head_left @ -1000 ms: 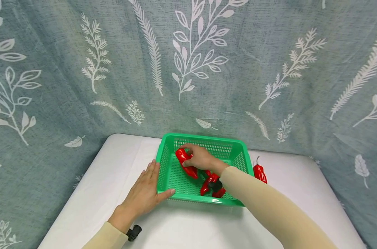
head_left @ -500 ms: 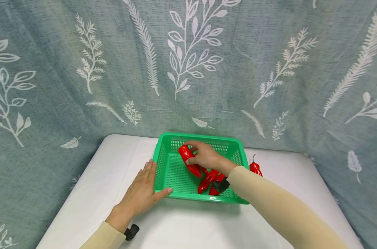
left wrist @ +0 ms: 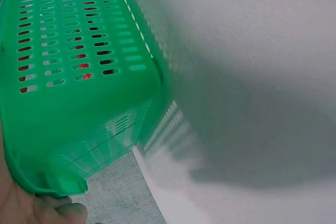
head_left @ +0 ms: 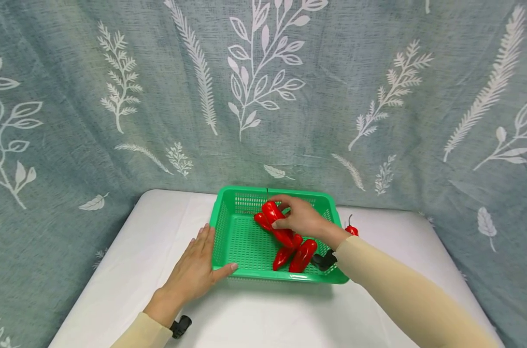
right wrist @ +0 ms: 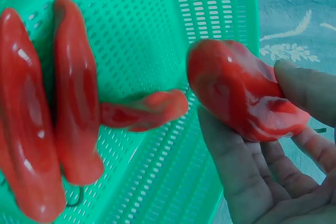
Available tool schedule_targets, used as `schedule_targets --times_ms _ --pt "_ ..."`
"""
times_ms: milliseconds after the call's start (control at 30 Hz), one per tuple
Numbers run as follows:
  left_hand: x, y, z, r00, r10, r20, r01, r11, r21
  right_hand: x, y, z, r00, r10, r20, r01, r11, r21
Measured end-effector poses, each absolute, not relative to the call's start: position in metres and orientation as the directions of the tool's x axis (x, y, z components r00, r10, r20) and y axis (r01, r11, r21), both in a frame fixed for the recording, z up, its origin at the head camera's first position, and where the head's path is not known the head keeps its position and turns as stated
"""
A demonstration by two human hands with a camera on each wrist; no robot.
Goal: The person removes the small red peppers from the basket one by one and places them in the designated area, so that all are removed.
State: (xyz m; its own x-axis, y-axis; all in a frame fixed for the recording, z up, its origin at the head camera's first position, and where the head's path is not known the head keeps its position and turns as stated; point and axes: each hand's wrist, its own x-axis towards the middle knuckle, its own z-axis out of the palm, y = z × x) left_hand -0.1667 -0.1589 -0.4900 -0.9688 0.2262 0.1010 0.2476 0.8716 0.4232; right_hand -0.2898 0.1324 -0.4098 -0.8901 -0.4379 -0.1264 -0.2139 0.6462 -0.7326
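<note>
My right hand (head_left: 304,217) grips a glossy red chili pepper (head_left: 272,211) over the green basket (head_left: 220,212), its thin stem pointing toward the back wall. In the right wrist view, thumb and fingers close around this pepper (right wrist: 226,82) at the right. Other red peppers (head_left: 304,256) lie in the basket's right half, partly under the held one; two long ones (right wrist: 79,93) lie side by side in the right wrist view. Along the basket's left rim rests my left hand (head_left: 193,270), fingers straight and thumb at the front corner. Its fingertips (left wrist: 71,213) show below the rim in the left wrist view.
Another red pepper (head_left: 352,230) with a curved stem lies on the white table (head_left: 254,314) to the right of the basket, partly hidden by the right sleeve. A grey-green curtain (head_left: 167,96) with white leaf prints hangs behind and beside the table.
My right hand has carried the pepper rightward inside the basket, and more of the peppers beneath show. My left hand stays at the left rim. The head view has shifted slightly.
</note>
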Motion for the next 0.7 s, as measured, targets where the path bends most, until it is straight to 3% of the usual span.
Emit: schedule_targets --times_ms 700 --pt "-0.165 -0.157 -0.489 -0.965 0.229 0.125 0.261 0.879 0.4 -0.28 0.187 -0.4 -0.911 -0.381 -0.156 -0.113 0.594 -0.796"
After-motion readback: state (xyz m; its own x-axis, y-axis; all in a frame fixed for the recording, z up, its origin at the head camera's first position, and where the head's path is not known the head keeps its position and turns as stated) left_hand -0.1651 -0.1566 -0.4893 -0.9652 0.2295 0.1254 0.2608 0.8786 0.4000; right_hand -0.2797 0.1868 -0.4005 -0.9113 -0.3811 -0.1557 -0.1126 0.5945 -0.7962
